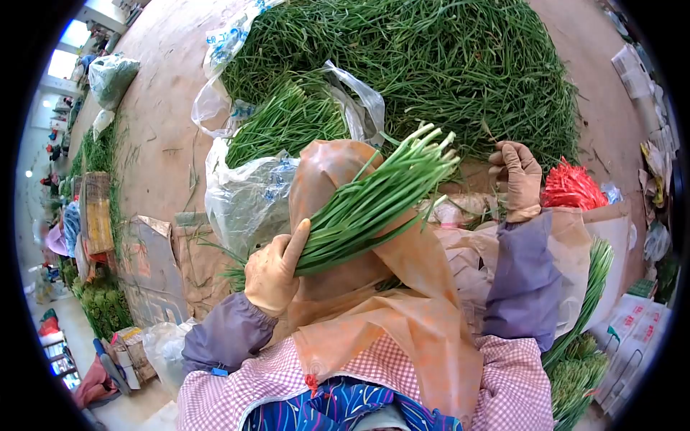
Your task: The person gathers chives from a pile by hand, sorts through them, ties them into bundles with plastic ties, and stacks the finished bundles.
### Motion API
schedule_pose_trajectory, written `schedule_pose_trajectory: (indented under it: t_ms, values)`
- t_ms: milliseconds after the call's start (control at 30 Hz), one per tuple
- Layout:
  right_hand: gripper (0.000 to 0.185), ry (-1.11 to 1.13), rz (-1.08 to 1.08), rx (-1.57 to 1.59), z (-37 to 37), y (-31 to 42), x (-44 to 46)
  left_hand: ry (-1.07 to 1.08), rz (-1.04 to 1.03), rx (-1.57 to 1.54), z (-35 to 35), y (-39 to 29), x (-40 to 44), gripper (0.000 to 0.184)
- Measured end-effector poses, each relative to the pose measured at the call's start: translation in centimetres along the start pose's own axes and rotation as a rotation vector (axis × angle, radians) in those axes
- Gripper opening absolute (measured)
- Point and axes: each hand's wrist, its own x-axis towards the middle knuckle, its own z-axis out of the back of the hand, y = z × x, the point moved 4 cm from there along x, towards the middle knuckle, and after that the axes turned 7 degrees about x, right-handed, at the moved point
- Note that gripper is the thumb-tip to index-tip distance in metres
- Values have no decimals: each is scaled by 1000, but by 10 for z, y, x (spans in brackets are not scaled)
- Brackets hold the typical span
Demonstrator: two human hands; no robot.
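A bunch of long green stalks (374,201) lies slantwise over the orange plastic apron, its pale cut ends toward the upper right. My gloved left hand (277,269) is wrapped round the leafy lower end of the bunch. To the right of the pale ends, my gloved right hand (516,176) is raised with its fingers bent and the fingertips close together; whatever they may pinch is too small to make out. Just right of that hand sits a heap of red ties (573,185). An open plastic bag (248,190) with more green stalks stands beyond my left hand.
A large pile of loose green stalks (431,65) covers the floor ahead. More bundles (581,373) lie at the lower right, beside white boxes (636,337). Flattened cardboard (154,266) is at the left, with a filled bag (111,79) farther off.
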Motion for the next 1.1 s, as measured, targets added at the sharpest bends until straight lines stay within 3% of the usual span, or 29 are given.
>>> schedule_pose_trajectory:
  t_ms: [33,100,167,267,367,433,467,500,567,633,700,767,867,900,967,1100]
  values:
    - [33,90,-157,120,-16,21,-21,-8,1,0,1,0,3,83]
    - [25,255,-382,61,-57,38,-53,-13,-14,-13,-2,0,3,84]
    - [21,259,-440,-116,-96,38,-76,-14,-11,-20,-2,-1,1,85]
    - [21,220,-351,63,-104,4,-69,-50,-8,-20,-5,1,-2,86]
    - [22,225,470,-501,-94,3,-61,-61,-33,5,-5,4,-5,86]
    - [18,-27,396,-577,-54,-18,-33,-49,-31,20,-3,5,-6,85]
    - [17,-118,33,-418,-24,-33,-16,-44,-32,24,-3,5,-6,84]
    - [21,-57,120,-906,8,-40,0,-46,-30,28,-4,5,-7,83]
    - [35,-157,69,-1093,27,-29,-6,-44,-21,36,-6,5,-8,82]
    - [55,23,-349,-79,-6,-32,-33,-51,-1,21,-6,1,-7,81]
    - [76,250,-704,389,-51,-42,-70,-63,-8,27,-3,-3,-5,80]
    - [84,398,-561,863,-89,-78,-99,-69,-31,47,0,-10,-4,80]
    - [84,405,-355,1050,-121,-44,-80,-38,-97,73,11,-21,-3,77]
    - [70,411,-395,1244,-134,-31,-75,-13,-116,94,13,-25,-4,77]
    - [65,454,-399,1423,-149,-33,-58,34,-153,132,17,-31,-6,76]
    - [50,568,-392,1420,-151,-33,-46,67,-159,125,16,-32,-9,76]
